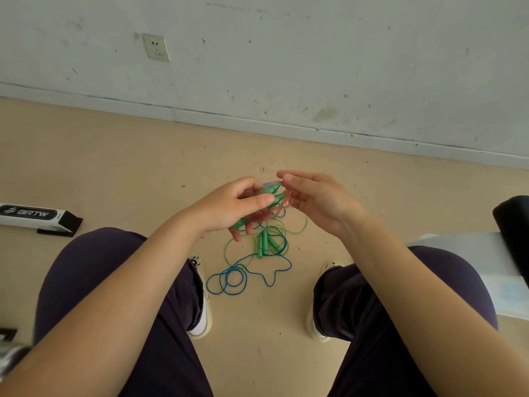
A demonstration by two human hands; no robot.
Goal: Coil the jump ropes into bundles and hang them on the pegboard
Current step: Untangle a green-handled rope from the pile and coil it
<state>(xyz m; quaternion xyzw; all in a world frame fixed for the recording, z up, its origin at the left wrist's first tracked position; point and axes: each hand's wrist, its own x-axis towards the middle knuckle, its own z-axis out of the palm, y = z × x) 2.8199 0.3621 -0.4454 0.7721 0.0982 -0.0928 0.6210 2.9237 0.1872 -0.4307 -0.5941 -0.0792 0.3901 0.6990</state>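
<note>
Left hand (229, 209) grips two green plastic jump-rope handles (270, 193) with pink cord, partly hidden by fingers; right hand (315, 200) seemingly pinches that cord; blue and green ropes (252, 265) lie tangled on the tan floor (114, 173).

Coiling a red rope above the floor

The left hand (229, 209) is gripping green handles (272, 194); the right hand (320, 202) is pinching the red rope (287, 200).
</note>
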